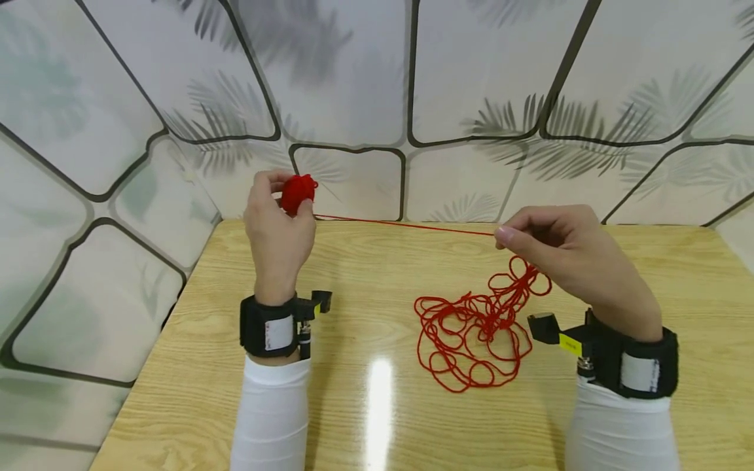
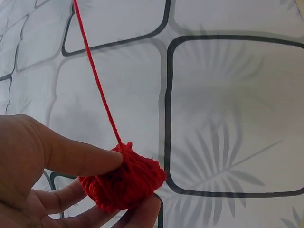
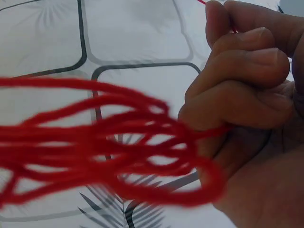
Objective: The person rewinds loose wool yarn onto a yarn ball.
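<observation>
The left hand (image 1: 279, 229) holds a small red yarn ball (image 1: 298, 194) up in the air, in front of the patterned wall (image 1: 353, 85). Its thumb presses on one side of the ball and its fingers hold the other side. One thin strand (image 1: 406, 225) goes straight across from the ball to the right hand (image 1: 574, 252). There, the thumb and first finger pinch it, and the other fingers curl in toward the palm.

The work looks only part done. Some yarn is wrapped up neatly in the ball. But a lot is left: a big loose heap (image 1: 471, 347) of loops lies on the wooden table (image 1: 194, 392), between the two arms and nearer the right one. A bunch of its loops reaches up close to the right hand. The loops cross over each other, so they could get stuck in a knot. The pictures do not show how long the loose yarn is, or where its end is.
</observation>
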Motion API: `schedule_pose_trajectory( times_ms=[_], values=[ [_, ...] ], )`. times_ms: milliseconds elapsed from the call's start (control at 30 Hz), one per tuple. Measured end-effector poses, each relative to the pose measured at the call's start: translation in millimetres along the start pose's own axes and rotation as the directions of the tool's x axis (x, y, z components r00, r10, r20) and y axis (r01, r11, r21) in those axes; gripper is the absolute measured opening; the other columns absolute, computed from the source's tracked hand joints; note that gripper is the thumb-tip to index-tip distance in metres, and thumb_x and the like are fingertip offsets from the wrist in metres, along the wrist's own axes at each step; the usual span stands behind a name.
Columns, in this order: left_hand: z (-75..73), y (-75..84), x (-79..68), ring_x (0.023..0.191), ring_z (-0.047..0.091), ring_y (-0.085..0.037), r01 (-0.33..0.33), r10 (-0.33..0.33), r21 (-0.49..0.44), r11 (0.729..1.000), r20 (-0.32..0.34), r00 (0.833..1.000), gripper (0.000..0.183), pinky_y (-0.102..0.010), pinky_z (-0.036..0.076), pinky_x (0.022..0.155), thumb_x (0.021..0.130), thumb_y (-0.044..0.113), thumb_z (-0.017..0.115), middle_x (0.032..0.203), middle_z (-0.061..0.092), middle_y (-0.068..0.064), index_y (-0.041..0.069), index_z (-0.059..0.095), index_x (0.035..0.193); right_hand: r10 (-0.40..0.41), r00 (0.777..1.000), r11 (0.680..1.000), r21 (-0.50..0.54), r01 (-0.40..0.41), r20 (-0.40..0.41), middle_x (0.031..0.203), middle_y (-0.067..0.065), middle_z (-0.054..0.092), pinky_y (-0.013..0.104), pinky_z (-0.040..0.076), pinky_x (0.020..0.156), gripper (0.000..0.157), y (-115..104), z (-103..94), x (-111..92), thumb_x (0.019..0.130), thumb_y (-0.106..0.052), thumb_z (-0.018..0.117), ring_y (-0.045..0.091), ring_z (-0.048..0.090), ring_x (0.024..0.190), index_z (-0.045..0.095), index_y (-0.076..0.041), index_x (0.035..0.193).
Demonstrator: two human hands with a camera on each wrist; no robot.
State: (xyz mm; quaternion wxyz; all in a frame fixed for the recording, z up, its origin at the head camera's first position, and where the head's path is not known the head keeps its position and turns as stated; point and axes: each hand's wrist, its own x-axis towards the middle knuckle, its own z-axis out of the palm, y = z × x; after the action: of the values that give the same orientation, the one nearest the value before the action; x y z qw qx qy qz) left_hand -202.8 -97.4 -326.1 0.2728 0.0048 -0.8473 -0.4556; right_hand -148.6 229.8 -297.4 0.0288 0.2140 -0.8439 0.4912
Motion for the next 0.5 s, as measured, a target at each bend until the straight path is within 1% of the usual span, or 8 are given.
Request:
schedule_pose_trajectory(
  times_ms=[67,100,133,167,233,300,400,500],
  values=[
    [-7.4,-0.5,0.6,0.092,0.057,-0.024,0.051,-0.042,-0.047,0.998,0.181,0.983,0.035,-0.030,0.048,0.077,0.084,0.012,0.061,0.113,0.055,-0.009,0.008,0.050,0.117,-0.019,0.998,0.997,0.074,0.023,-0.053,0.066,0.006,0.042,0.031,0.029,0.044,0.011,0,-1.6,-1,0.091,-0.015,0.055,0.018,0.034,0.053,0.064,-0.008,0.092],
    [-11.1,-0.2,0.5,0.094,0.057,-0.024,0.087,-0.061,-0.075,0.993,0.301,0.952,0.036,-0.032,0.048,0.078,0.084,0.013,0.063,0.114,0.055,-0.008,0.010,0.050,0.118,-0.031,0.996,0.991,0.128,0.042,-0.087,0.065,0.006,0.040,0.030,0.027,0.043,0.011,0,-1.8,0,0.091,-0.012,0.055,0.017,0.033,0.053,0.063,-0.004,0.092],
    [-14.3,0.4,0.4,0.095,0.057,-0.024,0.118,-0.073,-0.081,0.990,0.423,0.903,0.036,-0.033,0.048,0.079,0.085,0.016,0.063,0.115,0.054,-0.006,0.012,0.050,0.118,-0.045,0.991,0.980,0.188,0.068,-0.124,0.063,0.005,0.038,0.029,0.025,0.043,0.011,0,-1.9,1,0.090,-0.009,0.055,0.017,0.032,0.053,0.063,0.000,0.092],
    [-17.1,1.0,0.2,0.096,0.057,-0.023,0.147,-0.081,-0.080,0.986,0.541,0.837,0.036,-0.034,0.048,0.079,0.085,0.018,0.064,0.115,0.054,-0.005,0.014,0.050,0.118,-0.051,0.985,0.966,0.243,0.091,-0.167,0.061,0.005,0.036,0.029,0.024,0.044,0.012,0,-1.7,1,0.090,-0.007,0.055,0.017,0.032,0.053,0.062,0.003,0.091],
    [-20.7,1.6,-0.2,0.097,0.058,-0.023,0.154,-0.055,-0.072,0.985,0.725,0.686,0.035,-0.036,0.049,0.079,0.085,0.021,0.064,0.114,0.056,-0.004,0.016,0.050,0.117,-0.066,0.967,0.929,0.339,0.150,-0.247,0.059,0.006,0.034,0.027,0.021,0.045,0.014,2,-1.2,3,0.089,-0.003,0.055,0.017,0.030,0.053,0.059,0.010,0.090],
    [-21.5,0.8,-0.7,0.098,0.058,-0.021,0.084,0.006,-0.063,0.995,0.835,0.550,0.034,-0.034,0.049,0.079,0.085,0.022,0.065,0.111,0.057,-0.003,0.017,0.051,0.116,-0.073,0.947,0.886,0.415,0.205,-0.312,0.059,0.007,0.035,0.027,0.020,0.047,0.016,4,-0.9,5,0.089,-0.001,0.054,0.017,0.030,0.053,0.056,0.015,0.089],
    [-20.1,-0.6,-1.8,0.096,0.059,-0.019,-0.013,0.137,-0.144,0.990,0.910,0.390,0.032,-0.033,0.049,0.079,0.085,0.022,0.065,0.108,0.059,-0.002,0.016,0.054,0.114,-0.087,0.919,0.819,0.498,0.285,-0.384,0.060,0.009,0.037,0.027,0.019,0.047,0.017,8,-1.3,8,0.089,0.004,0.051,0.017,0.029,0.051,0.052,0.021,0.089],
    [-20.0,0.1,-3.5,0.093,0.060,-0.019,0.002,0.275,-0.286,0.958,0.922,0.272,0.033,-0.034,0.050,0.080,0.084,0.021,0.066,0.107,0.059,-0.001,0.015,0.055,0.115,-0.084,0.894,0.746,0.567,0.348,-0.439,0.062,0.011,0.038,0.026,0.018,0.046,0.018,14,-2.4,12,0.088,0.007,0.049,0.016,0.029,0.050,0.048,0.024,0.090]
  ],
)
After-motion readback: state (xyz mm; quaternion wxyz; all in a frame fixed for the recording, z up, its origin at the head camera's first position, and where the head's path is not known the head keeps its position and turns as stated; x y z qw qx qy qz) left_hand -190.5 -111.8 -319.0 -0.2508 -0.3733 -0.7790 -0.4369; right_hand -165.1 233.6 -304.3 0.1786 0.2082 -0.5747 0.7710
